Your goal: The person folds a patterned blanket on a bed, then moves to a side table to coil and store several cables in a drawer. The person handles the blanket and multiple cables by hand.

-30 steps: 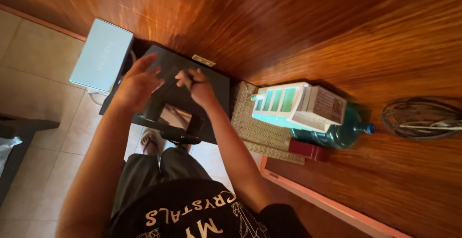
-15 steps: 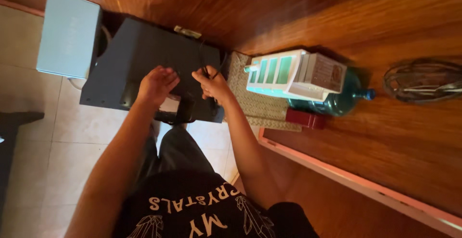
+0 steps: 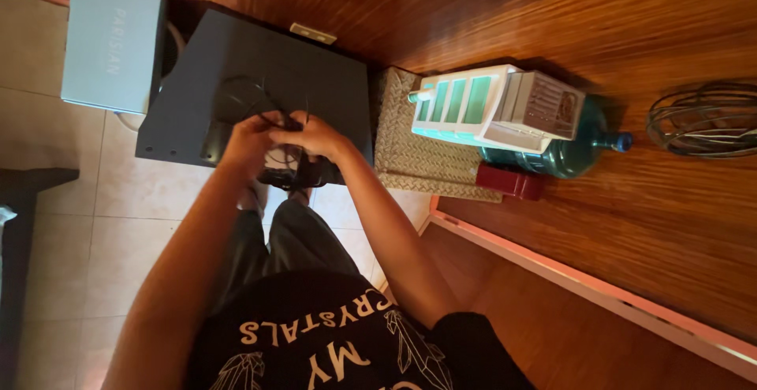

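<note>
A dark grey flat case (image 3: 315, 82) stands in front of me against the wooden wall. Both hands meet over its lower middle. My left hand (image 3: 248, 144) and my right hand (image 3: 317, 136) are both closed on a thin black cable (image 3: 234, 89), which loops up over the case's face. A black handle-like part (image 3: 303, 175) shows just below my hands. My knuckles hide where the cable ends.
A pale blue-grey box (image 3: 110, 39) lies left of the case. To the right are a woven mat (image 3: 402, 149), a white and green box (image 3: 481, 106), a blue-green water jug (image 3: 572, 153) on its side, a red block (image 3: 509, 182) and coiled wire (image 3: 702, 118). Dark furniture (image 3: 24, 224) stands far left.
My hands, apart on the case a second ago, have come together at its lower middle. They now hold a black cable whose loop has appeared above them.
</note>
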